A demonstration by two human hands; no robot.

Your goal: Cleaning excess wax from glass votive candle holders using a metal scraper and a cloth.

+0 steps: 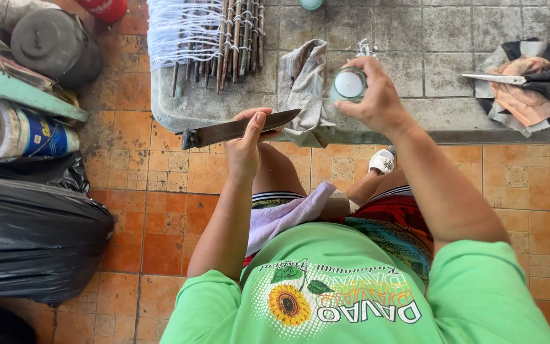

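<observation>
Gripping the long grey steel knife blade (pixel 240 129) flat in our left hand (pixel 244 148) and the small glass jar (pixel 347 85) in our right hand (pixel 377 99), we judge the blade stiff and sharp-edged, the jar light, smooth, breakable.

Orange-brown tiled floor (pixel 160 210), worn and patterned, lies under daylight. A grey tiled concrete table (pixel 428 44) stands ahead. A green shelf (pixel 20 89) and a black plastic bag (pixel 27 236) sit off to the left.

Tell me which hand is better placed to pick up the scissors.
The right hand. It grips a small jar over the stone slab, on the same side as the scissors; the left hand holds a knife farther away.
</observation>
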